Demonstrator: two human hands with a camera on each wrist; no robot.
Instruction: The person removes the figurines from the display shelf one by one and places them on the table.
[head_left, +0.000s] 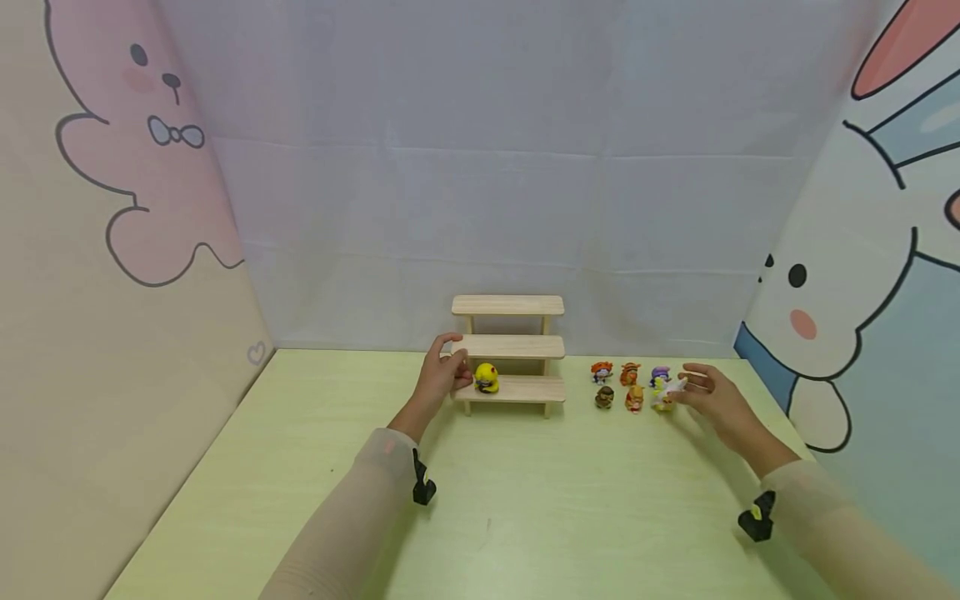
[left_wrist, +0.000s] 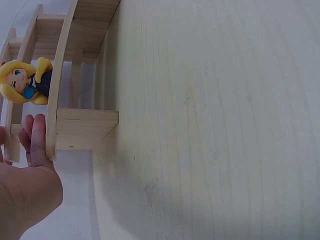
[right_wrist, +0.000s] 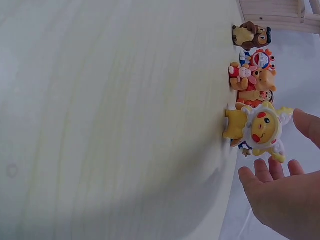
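Note:
A three-tier wooden display stand (head_left: 510,347) stands at the back of the table. On its lowest step, near the left end, sits a yellow-haired doll figurine (head_left: 487,378), winking in the left wrist view. My left hand (head_left: 442,372) is at that end of the stand; its extended fingers (left_wrist: 38,137) touch the step beside the doll, apart from it. At the right, my right hand (head_left: 711,398) is around the head of a yellow figurine in a white hood (right_wrist: 260,128). Its thumb and fingers are spread to either side of the hood, not closed on it.
Several other small figurines stand in two rows left of my right hand, among them an owl (head_left: 604,398), a bear (head_left: 634,398) and a purple one (head_left: 660,375). A white backdrop (head_left: 510,208) rises behind the table (head_left: 525,500), with printed side panels left and right.

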